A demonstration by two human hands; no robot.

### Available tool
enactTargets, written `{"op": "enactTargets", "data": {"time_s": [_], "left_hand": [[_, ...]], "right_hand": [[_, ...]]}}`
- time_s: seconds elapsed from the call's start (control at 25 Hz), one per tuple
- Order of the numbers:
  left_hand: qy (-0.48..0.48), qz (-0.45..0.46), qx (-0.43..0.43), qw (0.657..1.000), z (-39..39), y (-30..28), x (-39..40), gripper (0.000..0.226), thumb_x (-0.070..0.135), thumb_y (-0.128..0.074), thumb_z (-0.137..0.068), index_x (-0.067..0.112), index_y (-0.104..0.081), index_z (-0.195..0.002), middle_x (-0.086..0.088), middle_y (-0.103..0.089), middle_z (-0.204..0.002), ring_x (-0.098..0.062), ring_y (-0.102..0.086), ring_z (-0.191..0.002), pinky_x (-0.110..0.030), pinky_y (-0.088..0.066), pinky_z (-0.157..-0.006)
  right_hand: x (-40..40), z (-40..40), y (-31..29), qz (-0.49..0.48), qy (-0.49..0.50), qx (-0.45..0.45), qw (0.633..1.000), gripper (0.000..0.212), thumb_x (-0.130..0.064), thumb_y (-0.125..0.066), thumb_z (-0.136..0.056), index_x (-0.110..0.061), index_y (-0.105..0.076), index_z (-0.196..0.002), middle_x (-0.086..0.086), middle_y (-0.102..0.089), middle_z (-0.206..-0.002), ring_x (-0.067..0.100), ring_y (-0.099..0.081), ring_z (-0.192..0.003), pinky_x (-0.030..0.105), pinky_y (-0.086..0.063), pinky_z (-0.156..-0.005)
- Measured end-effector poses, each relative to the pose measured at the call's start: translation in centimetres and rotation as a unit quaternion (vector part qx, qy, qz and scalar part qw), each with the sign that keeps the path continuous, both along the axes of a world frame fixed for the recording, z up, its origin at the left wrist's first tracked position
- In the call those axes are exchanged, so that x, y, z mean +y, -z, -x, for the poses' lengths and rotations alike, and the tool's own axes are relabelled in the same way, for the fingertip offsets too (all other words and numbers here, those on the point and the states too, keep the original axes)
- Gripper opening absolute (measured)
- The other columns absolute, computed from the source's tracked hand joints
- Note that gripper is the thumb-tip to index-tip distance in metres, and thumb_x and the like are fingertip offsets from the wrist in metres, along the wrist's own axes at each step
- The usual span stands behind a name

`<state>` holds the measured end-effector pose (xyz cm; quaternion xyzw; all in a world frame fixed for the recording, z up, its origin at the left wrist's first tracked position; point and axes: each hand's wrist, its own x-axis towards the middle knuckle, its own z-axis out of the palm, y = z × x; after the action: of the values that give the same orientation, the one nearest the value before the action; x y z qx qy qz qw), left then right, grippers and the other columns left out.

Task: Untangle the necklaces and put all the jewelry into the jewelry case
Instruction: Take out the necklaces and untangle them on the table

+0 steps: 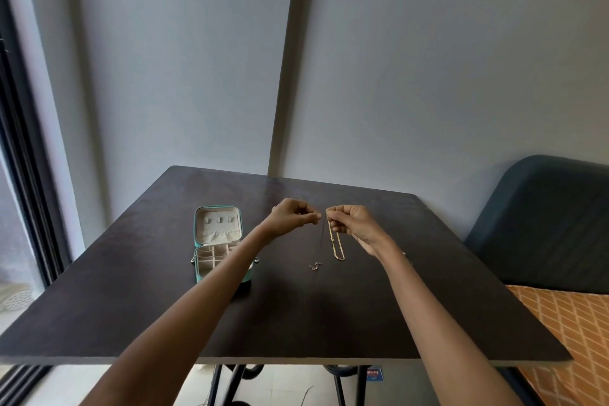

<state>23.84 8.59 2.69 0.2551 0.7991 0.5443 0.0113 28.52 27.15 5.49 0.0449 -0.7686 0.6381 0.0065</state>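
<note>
Above the dark wooden table (412, 290), the right hand (354, 224) is pinching a dangling gold chain necklace (336, 245) while the left hand (291, 216) is pinching a thin dark chain (322, 234), beside the open teal jewelry case (217, 242).

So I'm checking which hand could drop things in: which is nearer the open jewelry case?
Left. The left hand is raised just right of the jewelry case; the right hand, pinching the gold chain, is farther right.

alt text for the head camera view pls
Two raised hands, left hand and right hand, pinch thin chains above a dark table; a gold necklace dangles from the right. An open teal jewelry case sits left.
</note>
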Motion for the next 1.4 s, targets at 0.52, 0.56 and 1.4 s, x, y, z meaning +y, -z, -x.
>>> {"op": "enactTargets", "data": {"time_s": [0.52, 0.56, 1.4], "left_hand": [[0.005, -0.072, -0.028, 0.997, -1.5, 0.1, 1.0, 0.007, 0.012, -0.063, -0.087, 0.008, -0.068, -0.086, -0.002, -0.070, -0.084, -0.009, -0.061, -0.079, -0.026, -0.049, -0.077], [0.002, -0.073, -0.028, 0.997, -1.4, 0.1, 1.0, 0.007, 0.013, -0.063, -0.088, 0.008, -0.067, -0.087, -0.002, -0.070, -0.085, -0.011, -0.062, -0.082, -0.030, -0.050, -0.081], [0.019, -0.102, 0.015, 0.994, -2.0, -2.1, 0.7, 0.010, 0.015, -0.065, -0.087, 0.006, -0.066, -0.084, 0.000, -0.063, -0.069, 0.001, -0.058, -0.059, -0.016, -0.046, -0.060]], "right_hand": [[-0.1, -0.5, 0.0, -0.067, 0.014, 0.043, 0.997, 0.015, -0.004, -0.063, -0.088, 0.004, -0.065, -0.100, 0.003, -0.064, -0.080, 0.009, -0.058, -0.069, 0.014, -0.051, -0.064], [-0.1, -0.6, -0.3, -0.067, 0.011, 0.046, 0.997, 0.015, -0.004, -0.063, -0.087, 0.004, -0.065, -0.100, 0.004, -0.064, -0.080, 0.010, -0.058, -0.070, 0.014, -0.052, -0.064], [0.2, -1.0, -3.2, -0.037, -0.002, 0.075, 0.997, 0.018, 0.000, -0.060, -0.088, -0.011, -0.049, -0.081, 0.009, -0.063, -0.083, 0.014, -0.066, -0.075, 0.025, -0.057, -0.074]]}}
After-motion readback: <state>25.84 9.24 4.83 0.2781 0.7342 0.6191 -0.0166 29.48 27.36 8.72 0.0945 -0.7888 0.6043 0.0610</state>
